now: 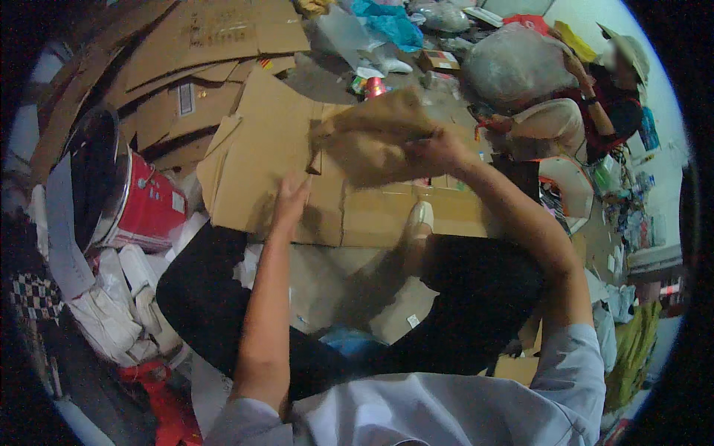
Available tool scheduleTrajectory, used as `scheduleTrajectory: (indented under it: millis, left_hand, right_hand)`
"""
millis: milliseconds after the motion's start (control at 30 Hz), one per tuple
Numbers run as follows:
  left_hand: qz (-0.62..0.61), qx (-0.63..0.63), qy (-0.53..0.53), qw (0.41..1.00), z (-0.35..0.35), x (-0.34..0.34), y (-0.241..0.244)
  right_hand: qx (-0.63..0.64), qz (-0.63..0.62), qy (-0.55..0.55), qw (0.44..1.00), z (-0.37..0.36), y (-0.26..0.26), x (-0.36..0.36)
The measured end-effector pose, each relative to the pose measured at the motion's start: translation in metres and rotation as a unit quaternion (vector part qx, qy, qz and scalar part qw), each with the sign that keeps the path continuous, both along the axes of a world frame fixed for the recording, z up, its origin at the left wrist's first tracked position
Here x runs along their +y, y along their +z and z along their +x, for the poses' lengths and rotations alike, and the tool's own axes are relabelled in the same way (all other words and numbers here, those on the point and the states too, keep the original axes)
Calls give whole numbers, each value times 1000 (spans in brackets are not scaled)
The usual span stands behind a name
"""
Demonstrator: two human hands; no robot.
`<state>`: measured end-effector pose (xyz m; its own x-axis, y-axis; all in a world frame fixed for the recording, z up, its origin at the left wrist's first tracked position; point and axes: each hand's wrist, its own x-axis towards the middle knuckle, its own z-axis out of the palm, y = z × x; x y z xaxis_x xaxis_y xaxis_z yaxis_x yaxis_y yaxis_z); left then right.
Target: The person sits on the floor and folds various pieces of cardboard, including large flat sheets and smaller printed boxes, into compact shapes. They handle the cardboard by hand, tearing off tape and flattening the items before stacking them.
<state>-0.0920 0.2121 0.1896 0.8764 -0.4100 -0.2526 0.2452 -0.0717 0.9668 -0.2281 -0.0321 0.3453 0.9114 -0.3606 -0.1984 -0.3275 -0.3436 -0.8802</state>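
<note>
A folded brown cardboard piece [379, 145], blurred, is raised in front of me. My right hand [440, 149] grips it by its right side. Beneath it lies a larger flattened cardboard box [262, 150], spread before my knees. My left hand [293, 192] is against this box near a dark slot in it; its fingertips are unclear, so I cannot tell whether they pinch the cardboard. My shoe [421, 217] shows at the near edge of the flattened box, between my bent legs.
Stacked cardboard [217, 39] rises at the back left, above a red drum [148, 200] lying tilted. Another person [608, 106] in a hat sits at the right beside a large clear plastic bag [513, 64]. A red can-like container [375, 87] stands beyond the cardboard.
</note>
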Motion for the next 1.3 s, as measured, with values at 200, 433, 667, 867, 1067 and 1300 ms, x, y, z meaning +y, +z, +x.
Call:
scheduleTrajectory:
  millis: [200,433,667,867,1067,1300]
  left_hand:
    - [390,-278,-275,834,49,-35,-45]
    - [555,-330,-400,650,90,-65,-65]
    - [581,-425,-407,562,104,-82,-95]
    - [546,-435,-397,595,106,-82,-66]
    - [302,-653,-264,643,49,-39,-34]
    - [367,-514,-337,698,-15,-36,15]
  right_hand:
    - [-159,-13,8,987,-3,-44,-64]
    - [-66,147,-26,987,19,-65,-84]
    - [-91,-263,127,952,77,-90,-107]
    - [26,-412,140,900,112,-76,-102]
    - [-118,-523,232,811,109,-139,-68]
    - [7,-493,346,798,42,-244,-82]
